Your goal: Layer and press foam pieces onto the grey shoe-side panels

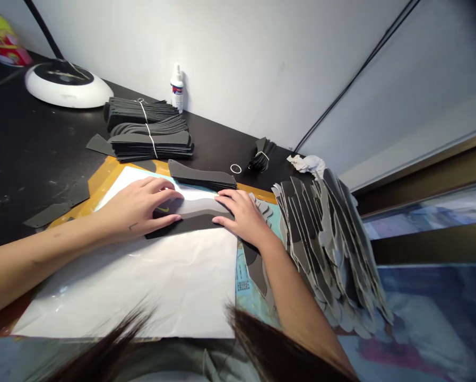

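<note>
My left hand (140, 207) and my right hand (241, 215) press down on a curved, light grey shoe-upper piece (193, 208) from either end. It lies over a darker piece of the same shape (185, 227), and a small yellow-green swoosh mark (163, 209) shows by my left fingertips. Both lie on a white sheet (122, 297). Just beyond my hands is a stack of curved dark pieces (200, 175). A tall fanned pile of grey-and-black cut pieces (325, 249) leans beside my right hand.
Tied bundles of dark pieces (146, 130) sit on the black table (34, 138), behind an orange board (106, 175). Also there are a white bottle (176, 87), a round white device (68, 84), a small tied bundle (259, 155) and crumpled paper (307, 164). A white wall stands behind.
</note>
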A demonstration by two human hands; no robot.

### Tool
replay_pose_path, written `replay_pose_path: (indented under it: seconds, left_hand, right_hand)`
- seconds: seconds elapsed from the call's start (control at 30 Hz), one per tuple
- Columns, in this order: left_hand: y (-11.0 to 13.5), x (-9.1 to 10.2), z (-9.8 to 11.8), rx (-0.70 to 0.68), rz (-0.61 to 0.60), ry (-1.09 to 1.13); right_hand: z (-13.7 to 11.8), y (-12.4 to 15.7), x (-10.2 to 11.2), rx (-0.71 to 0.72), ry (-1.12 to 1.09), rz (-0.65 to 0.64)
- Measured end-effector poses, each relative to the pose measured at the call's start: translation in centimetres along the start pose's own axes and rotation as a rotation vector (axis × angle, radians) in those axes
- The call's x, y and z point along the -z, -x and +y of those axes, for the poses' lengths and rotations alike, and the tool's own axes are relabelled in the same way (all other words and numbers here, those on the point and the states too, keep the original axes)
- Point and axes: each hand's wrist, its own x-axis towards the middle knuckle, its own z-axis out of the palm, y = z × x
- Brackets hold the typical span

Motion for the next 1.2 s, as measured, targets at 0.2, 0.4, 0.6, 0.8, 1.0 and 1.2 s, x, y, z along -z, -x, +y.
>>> replay_pose_path:
  seconds: [0.2,0.4,0.6,0.8,1.0,1.2]
  left_hand:
    - [0.2,0.0,0.3,0.108,0.181,0.214]
    - [-0.2,0.3,-0.2,0.459,0.308,0.832]
    - [-0.4,1.1,0.2,0.568,0.239,0.938]
    - [-0.5,0.7,0.7,0.566,0.321,0.893]
    - [-0.9,0.4,0.0,0.542,0.432,0.963]
    - [-0.5,1.6,-0.1,0.476,0.429,0.803]
  right_hand:
    - [-0.5,-0.1,0.1,-0.144,-0.178,0.177]
    - [-0.4,-0.1,-0.1,-0.244,-0.345,0.488]
    - [0.0,-0.3,-0.6,-0.293,-0.365,0.445]
    - [-0.5,-0.3,-0.3,-0.225,-0.304,0.427]
    - [-0.5,-0.3,-0.4,-0.189,-0.286,0.404]
    - [-1.1,0.0,0.2,-0.083,0.043,0.553]
